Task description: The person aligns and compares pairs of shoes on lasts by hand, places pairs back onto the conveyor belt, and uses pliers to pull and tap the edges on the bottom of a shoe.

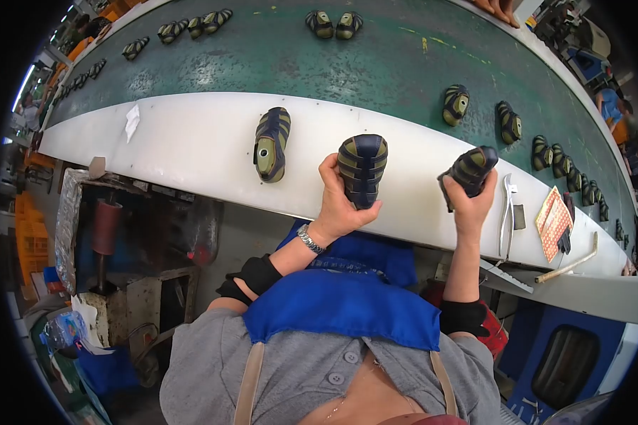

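My left hand (342,207), with a metal watch on the wrist, is closed round a dark navy and olive strappy sandal (362,166). That sandal is upright over the white ledge, its banded upper facing me. To the right, my right hand (473,202) grips a second sandal (471,168) of the same colours, tilted sideways. A third sandal (272,145) lies on the white ledge (191,134) left of my left hand, with a pale round spot on its olive part. Neither held sandal touches the other.
Beyond the ledge runs a green conveyor belt (262,64) carrying several similar sandals (456,105). Right of my right hand lie a slim metal tool (507,216), an orange patterned sheet (554,225) and a stick (568,261). A white scrap (132,122) sits at left.
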### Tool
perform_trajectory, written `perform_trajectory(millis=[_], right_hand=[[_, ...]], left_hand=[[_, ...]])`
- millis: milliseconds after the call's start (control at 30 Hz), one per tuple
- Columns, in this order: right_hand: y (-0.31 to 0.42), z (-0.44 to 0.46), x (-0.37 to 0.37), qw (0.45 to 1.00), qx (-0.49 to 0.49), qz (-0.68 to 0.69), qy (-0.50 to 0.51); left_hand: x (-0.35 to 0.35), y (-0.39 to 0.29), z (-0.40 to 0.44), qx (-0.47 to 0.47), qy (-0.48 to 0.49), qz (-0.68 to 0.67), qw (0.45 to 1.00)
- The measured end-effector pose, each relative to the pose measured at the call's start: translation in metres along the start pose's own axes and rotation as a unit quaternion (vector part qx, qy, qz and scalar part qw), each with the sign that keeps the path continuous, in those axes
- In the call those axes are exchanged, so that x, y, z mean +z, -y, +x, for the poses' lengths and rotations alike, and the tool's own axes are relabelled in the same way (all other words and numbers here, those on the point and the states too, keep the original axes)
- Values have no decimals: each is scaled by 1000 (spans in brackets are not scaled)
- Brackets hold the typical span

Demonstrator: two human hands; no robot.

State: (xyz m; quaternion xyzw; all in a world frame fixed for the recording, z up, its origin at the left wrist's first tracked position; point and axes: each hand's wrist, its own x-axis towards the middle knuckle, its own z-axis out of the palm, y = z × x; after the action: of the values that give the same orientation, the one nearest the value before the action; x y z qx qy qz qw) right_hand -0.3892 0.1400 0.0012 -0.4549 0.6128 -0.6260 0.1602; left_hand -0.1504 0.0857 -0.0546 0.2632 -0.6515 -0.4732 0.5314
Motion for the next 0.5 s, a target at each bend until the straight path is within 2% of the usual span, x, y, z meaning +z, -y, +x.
perform_trajectory(millis=[133,200,300,400,500], right_hand=[[37,22,-24,968,107,-222,56],[31,30,-35,917,114,-367,110],[22,40,-33,820,195,-497,207],[-6,26,-33,829,-43,-550,91],[30,9,3,932,-103,-339,77]], left_hand=[[-3,3,2,-15,-9,-53,998],[-4,5,3,-16,-10,-63,998],[-4,5,2,-15,-6,-61,998],[-1,6,0,7,-16,-43,999],[7,9,-3,45,-43,20,998]])
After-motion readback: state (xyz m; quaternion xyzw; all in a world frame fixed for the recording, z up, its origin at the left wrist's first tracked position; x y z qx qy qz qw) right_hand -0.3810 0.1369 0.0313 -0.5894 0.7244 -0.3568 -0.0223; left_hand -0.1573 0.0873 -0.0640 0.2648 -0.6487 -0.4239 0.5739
